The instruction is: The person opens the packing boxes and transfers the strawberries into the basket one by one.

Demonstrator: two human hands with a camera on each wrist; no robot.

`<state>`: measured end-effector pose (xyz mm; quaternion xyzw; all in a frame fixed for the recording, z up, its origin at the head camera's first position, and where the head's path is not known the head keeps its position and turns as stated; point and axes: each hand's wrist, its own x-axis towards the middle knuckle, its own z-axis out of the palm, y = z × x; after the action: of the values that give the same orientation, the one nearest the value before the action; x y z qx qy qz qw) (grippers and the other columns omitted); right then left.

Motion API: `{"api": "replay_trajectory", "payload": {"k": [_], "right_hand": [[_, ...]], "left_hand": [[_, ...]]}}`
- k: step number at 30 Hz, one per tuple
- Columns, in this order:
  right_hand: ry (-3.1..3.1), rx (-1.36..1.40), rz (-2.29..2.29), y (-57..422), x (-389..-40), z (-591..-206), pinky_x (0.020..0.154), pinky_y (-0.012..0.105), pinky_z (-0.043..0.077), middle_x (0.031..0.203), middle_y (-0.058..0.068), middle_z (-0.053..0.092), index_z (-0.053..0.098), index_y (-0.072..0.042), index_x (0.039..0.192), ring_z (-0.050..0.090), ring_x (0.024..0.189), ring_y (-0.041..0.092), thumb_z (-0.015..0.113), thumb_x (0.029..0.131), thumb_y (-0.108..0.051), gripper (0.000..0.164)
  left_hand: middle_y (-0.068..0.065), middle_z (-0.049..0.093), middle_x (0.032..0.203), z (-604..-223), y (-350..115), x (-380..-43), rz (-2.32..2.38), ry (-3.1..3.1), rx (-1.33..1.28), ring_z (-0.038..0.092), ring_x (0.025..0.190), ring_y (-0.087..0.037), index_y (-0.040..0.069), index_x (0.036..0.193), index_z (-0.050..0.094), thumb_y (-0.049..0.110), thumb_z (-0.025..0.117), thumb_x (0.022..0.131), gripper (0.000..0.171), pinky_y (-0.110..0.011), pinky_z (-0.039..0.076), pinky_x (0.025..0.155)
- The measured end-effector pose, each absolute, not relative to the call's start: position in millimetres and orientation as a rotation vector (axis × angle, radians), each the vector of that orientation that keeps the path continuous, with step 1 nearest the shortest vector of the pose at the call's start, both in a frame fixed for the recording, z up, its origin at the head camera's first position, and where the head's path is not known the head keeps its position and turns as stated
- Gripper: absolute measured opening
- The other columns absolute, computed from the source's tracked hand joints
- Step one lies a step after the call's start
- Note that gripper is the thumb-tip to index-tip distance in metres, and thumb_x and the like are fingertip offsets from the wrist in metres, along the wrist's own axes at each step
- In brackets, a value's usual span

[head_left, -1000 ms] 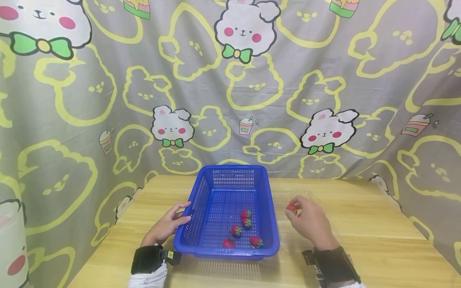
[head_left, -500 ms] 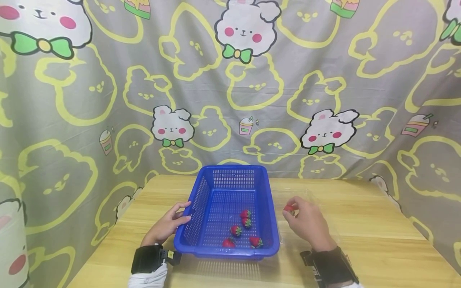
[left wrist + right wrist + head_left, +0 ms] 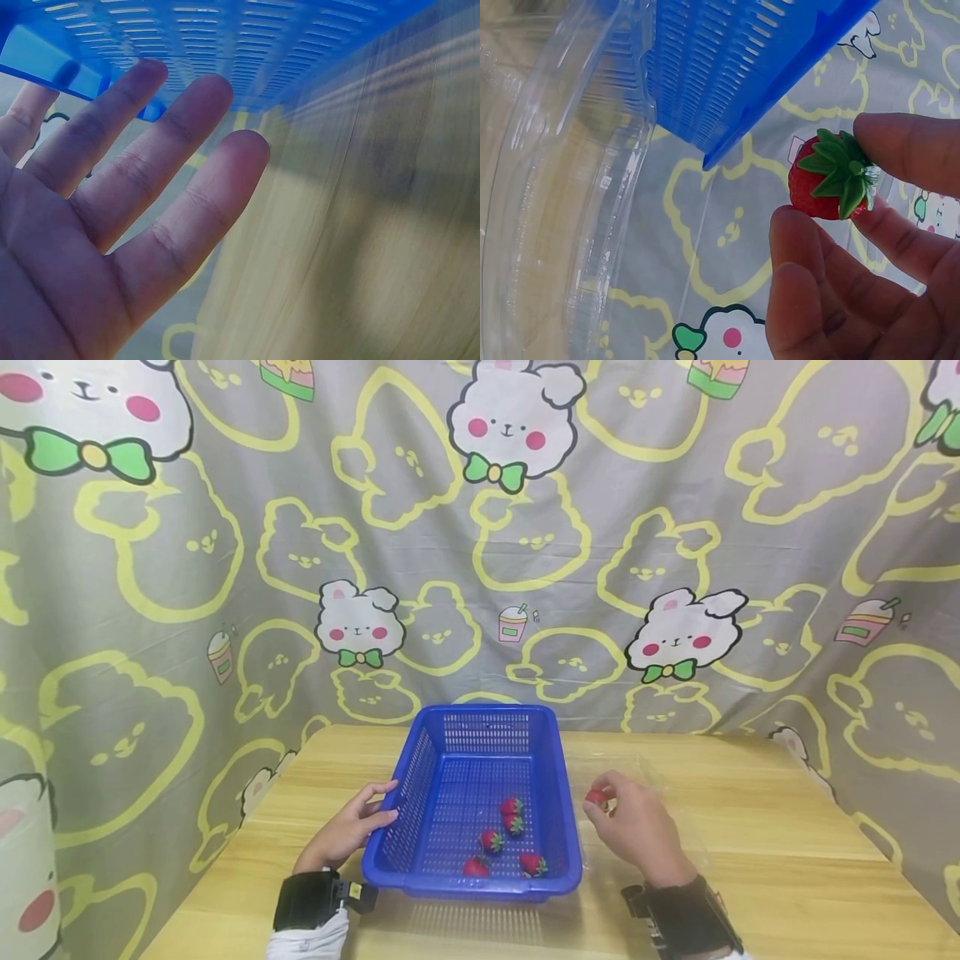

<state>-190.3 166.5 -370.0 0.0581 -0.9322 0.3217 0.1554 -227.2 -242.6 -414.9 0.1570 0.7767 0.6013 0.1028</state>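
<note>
A blue perforated basket [image 3: 431, 860] stands on the wooden table, with several red strawberries [image 3: 492, 841] lying toward its near and right side. My left hand [image 3: 347, 828] rests against the basket's left side. In the left wrist view its fingers [image 3: 199, 206] are extended and spread by the slotted wall. My right hand [image 3: 637, 827], just right of the basket, pinches a single strawberry [image 3: 829, 180] by thumb and fingertips. That strawberry has green leaves, turned toward the right wrist camera.
A clear plastic container [image 3: 592, 202] sits to the right of the basket, under and around my right hand; its contents cannot be made out. A grey curtain [image 3: 540, 543] with rabbit faces and yellow outlines hangs behind the table [image 3: 780, 843] and along both sides.
My right hand has moved slightly left, toward the basket, with the strawberry pinched throughout. The left hand, the basket and the strawberries inside have stayed in place.
</note>
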Motion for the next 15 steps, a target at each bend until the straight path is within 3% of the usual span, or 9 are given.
{"api": "replay_trajectory", "payload": {"k": [15], "right_hand": [[-2.694,0.172,0.938,161.7,-188.1,-369.1,0.055,0.031,0.045,0.098,0.008,0.07,0.064,-0.014,0.092,0.057,0.067,0.014,0.071,0.084,-0.017,0.011]], "left_hand": [[-0.039,0.043,0.134,-414.9,-242.3,-227.3,1.799,2.265,0.462,0.059,0.108,-0.044,-0.002,0.148,0.026,0.016,0.054,0.1,0.058,-0.051,0.054,0.084]]}}
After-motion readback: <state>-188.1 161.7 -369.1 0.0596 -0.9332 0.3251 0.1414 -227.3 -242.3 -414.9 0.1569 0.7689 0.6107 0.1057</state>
